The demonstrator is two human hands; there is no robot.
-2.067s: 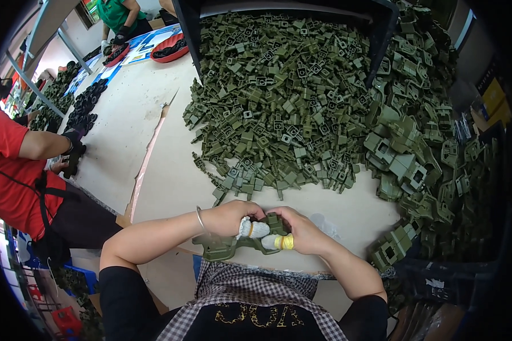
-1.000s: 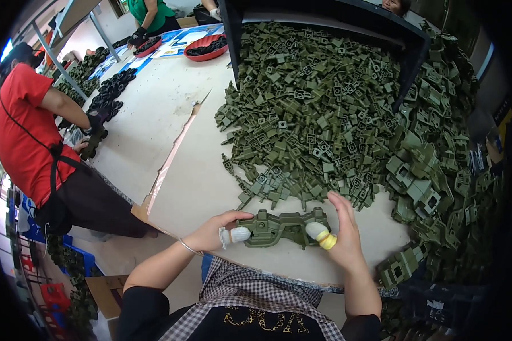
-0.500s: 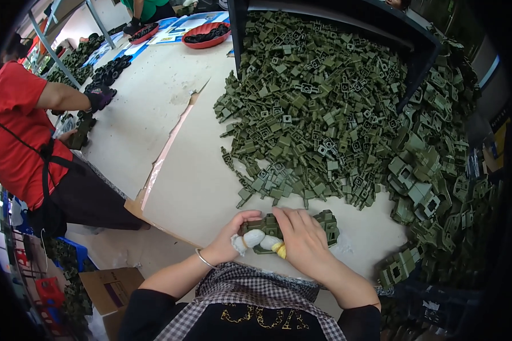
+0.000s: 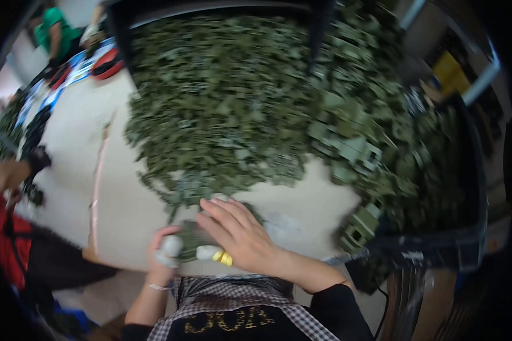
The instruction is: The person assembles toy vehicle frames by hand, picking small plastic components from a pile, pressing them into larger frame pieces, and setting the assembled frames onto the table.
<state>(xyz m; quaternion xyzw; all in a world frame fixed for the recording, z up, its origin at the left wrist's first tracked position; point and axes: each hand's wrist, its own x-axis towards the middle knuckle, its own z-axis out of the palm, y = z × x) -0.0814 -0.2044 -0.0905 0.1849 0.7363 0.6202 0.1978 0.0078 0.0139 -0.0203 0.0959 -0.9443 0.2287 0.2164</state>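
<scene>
At the near table edge, an olive-green moulded plastic part (image 4: 192, 241) lies between my hands, blurred and partly covered. My left hand (image 4: 164, 253) is closed around its left end, the thumb wrapped in white. My right hand (image 4: 239, 236) lies across the top of the part with its fingers stretched out. Its thumb has white and yellow wrapping and points toward the left hand. Just beyond my hands spreads a big pile of small green plastic pieces (image 4: 222, 108).
Larger green plastic shells (image 4: 352, 142) fill a black bin (image 4: 478, 227) on the right and spill onto the table (image 4: 301, 227). A co-worker in a red shirt (image 4: 8, 238) stands at the left; another in green (image 4: 57, 34) is behind. A red bowl (image 4: 107, 63) sits at the far left.
The view has swung right, so the pile and both hands appear further left. My right hand's fingers have straightened over the part, and my left hand stays at its left end.
</scene>
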